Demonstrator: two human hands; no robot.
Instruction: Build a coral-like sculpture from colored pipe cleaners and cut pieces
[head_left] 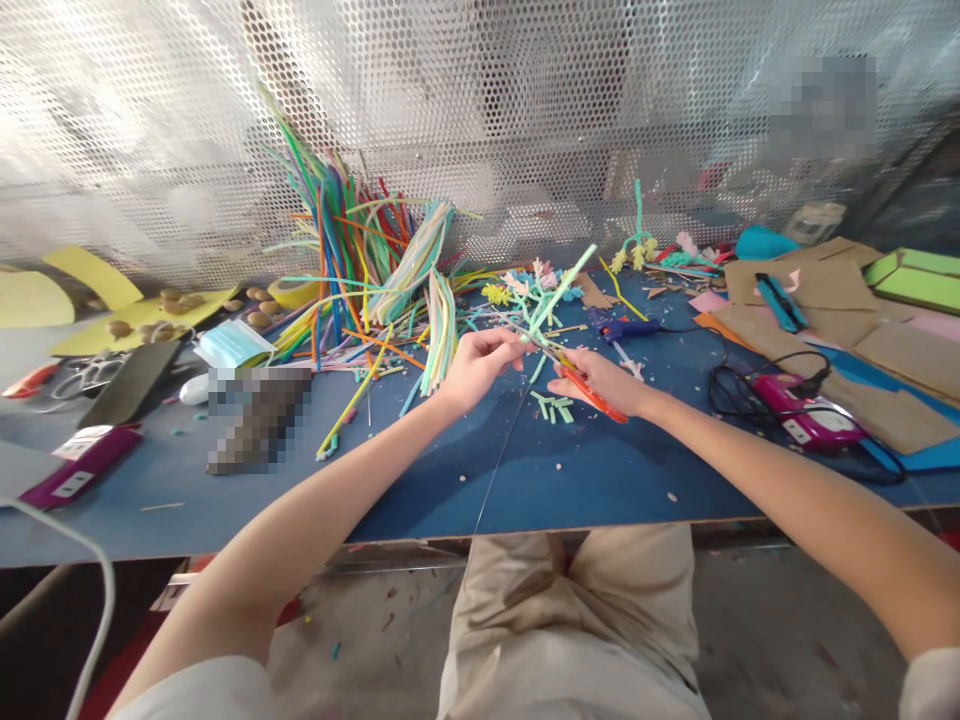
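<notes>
The blue table point(525, 480) is lying cluttered: straws point(352, 250) piled far left, glue gun point(806, 415) right. My left hand point(480, 365) is pinching a green straw point(559, 290); my right hand point(604, 380) is gripping orange scissors point(581, 385).

On the blue counter point(600, 480), the tall heap of multicoloured plastic straws point(352, 260) lies left of the hands and behind them. The magenta glue gun point(806, 415) sits to the right, the brown cardboard sheets point(862, 320) behind it, and the short green straw offcuts point(553, 405) lie between the hands.
</notes>
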